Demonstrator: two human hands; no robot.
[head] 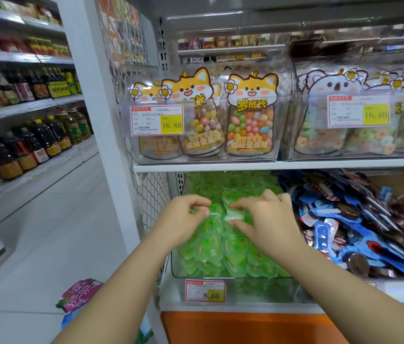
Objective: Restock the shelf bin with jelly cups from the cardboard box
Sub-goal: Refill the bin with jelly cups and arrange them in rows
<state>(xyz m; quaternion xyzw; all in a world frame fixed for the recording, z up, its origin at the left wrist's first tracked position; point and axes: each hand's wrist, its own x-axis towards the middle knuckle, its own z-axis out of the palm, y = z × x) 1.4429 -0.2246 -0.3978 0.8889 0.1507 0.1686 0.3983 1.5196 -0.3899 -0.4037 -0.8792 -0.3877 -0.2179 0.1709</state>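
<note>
A clear shelf bin [233,284] on the lower shelf is heaped with green jelly cups [235,247]. Both my hands are over the top of the heap. My left hand [183,219] has its fingers curled and pinches the edge of a green jelly cup [214,210]. My right hand [267,219] grips another green cup [234,216] between thumb and fingers, right beside the first. The cardboard box is not in view.
To the right lies a bin of blue and dark snack packets [359,224]. A white shelf board [270,165] hangs just above the heap, carrying clear bins of candy bags [250,120]. A price tag [205,290] fronts the jelly bin. Pink bags [82,294] lie on the floor at left.
</note>
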